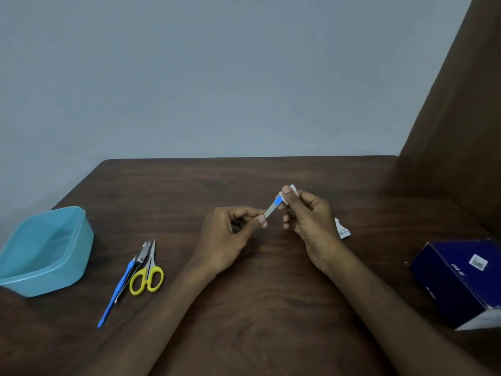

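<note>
Above the middle of the dark wooden table point(271, 308), both hands hold a small white strip with a blue patch point(274, 205). My left hand point(230, 240) pinches its lower end between thumb and forefinger. My right hand point(306, 215) pinches the upper end, where a white flap sticks up past the thumb. The strip slants up to the right, lifted off the table.
A light blue plastic tub point(46, 251) stands at the left edge. Beside it lie yellow-handled scissors point(147, 275), a blue-handled tool point(116, 291) and a metal clipper point(141, 256). A crumpled white wrapper point(342, 229) lies behind my right wrist. A dark blue box point(461, 280) sits at the right.
</note>
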`<state>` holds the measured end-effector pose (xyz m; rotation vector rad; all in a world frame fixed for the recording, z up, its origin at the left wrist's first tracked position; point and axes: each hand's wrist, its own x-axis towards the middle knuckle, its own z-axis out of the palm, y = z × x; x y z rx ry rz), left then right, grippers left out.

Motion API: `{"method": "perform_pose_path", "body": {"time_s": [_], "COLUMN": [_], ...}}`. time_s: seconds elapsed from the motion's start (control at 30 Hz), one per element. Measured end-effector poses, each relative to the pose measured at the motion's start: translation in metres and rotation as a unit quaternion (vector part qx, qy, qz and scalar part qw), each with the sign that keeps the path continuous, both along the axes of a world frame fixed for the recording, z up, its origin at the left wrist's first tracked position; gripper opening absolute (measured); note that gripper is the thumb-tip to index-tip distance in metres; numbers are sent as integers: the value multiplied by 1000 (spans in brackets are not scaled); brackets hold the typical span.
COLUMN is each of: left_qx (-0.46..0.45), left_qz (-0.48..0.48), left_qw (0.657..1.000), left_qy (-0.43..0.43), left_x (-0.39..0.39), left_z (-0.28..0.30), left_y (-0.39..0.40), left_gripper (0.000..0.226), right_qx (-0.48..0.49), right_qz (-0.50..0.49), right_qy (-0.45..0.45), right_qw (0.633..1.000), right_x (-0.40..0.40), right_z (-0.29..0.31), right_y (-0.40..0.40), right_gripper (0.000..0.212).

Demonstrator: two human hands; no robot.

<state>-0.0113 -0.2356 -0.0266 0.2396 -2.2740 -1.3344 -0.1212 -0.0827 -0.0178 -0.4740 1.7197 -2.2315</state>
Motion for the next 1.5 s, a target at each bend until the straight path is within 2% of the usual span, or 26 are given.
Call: {"method": "perform_pose_path", "body": {"time_s": [0.1, 0.17, 0.27, 0.37, 0.47, 0.57, 0.7, 0.9, 1.0, 1.23, 1.37, 1.5], "left_qx": [-4, -5, -11, -11, -12, -9, -5, 45, 33, 33, 26, 15], "left_qz": [-2, -6, -13, -13, -13, -15, -16, 20, 20, 4, -2, -9], "left_qw": [1000, 1000, 1000, 1000, 1000, 1000, 1000, 998, 999, 999, 1000, 1000], "left_qy": [-6, -7, -5, -1, 0, 0, 4, 30, 25, 6, -3, -6], "left_x": [0, 1, 2, 3, 3, 3, 1, 3, 2, 1, 2, 3], "left_z": [0, 1, 3, 4, 3, 3, 4, 6, 5, 3, 5, 7], "left_y": [2, 3, 4, 4, 3, 3, 4, 6, 5, 4, 5, 7], "left_gripper": [8, 8, 9, 9, 8, 8, 8, 6, 7, 10, 9, 9], "right_qx": [35, 51, 26, 8, 34, 56, 4, 9, -14, -11, -1, 36], "right_qz": [4, 9, -16, -24, -3, 5, -24, -41, -60, -58, -31, -2], "right_qy": [52, 78, 34, -4, 48, 81, -4, -5, -30, -17, 6, 55], "right_qw": [998, 996, 999, 1000, 998, 995, 1000, 999, 998, 998, 999, 998], "right_x": [0, 1, 1, 1, 3, 4, 2, 0, -4, -3, -1, 3], "right_z": [-2, -4, -1, 1, 0, 0, 6, 2, 4, 1, 1, 1], "right_y": [4, 4, 2, 2, 5, 6, 4, 4, 4, 4, 5, 6], "right_gripper": [13, 18, 33, 24, 17, 20, 23, 16, 18, 21, 11, 22]}}
